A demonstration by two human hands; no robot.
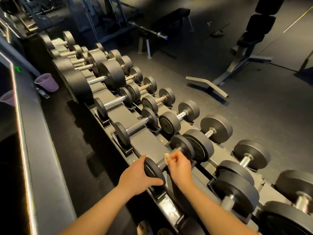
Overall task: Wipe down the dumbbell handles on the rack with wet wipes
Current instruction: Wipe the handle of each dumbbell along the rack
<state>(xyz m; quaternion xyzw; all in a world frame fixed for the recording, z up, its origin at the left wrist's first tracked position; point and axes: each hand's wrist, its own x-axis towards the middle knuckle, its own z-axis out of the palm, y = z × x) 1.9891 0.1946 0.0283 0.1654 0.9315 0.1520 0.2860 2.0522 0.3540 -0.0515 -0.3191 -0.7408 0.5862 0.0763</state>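
- Bare forearms (105,207) reach in from the bottom edge toward a small dumbbell (182,147), which rests in the left-hand row of the rack (145,141), at its near end.
- Right hand (179,165) pinches a wadded wet wipe (166,156) between thumb and fingertips and holds it against the knurled handle (160,165). Bunching the wipe probably lets it bite into the grooves.
- Left hand (140,175) wraps fingers and thumb round the rim of the near weight head (153,170), apparently to keep the dumbbell from rolling in its cradle during the rub.
- Neighbouring dumbbells (135,128) lie in their own saddles with handles exposed, so each can likely be wiped without being lifted out. The weights grow heavier toward the far end.
- Behind the rack, a purple cup (46,82) stands on the floor by the mirrored wall. A bench (243,53) and a barbell (147,29) stand well apart across the dark floor.
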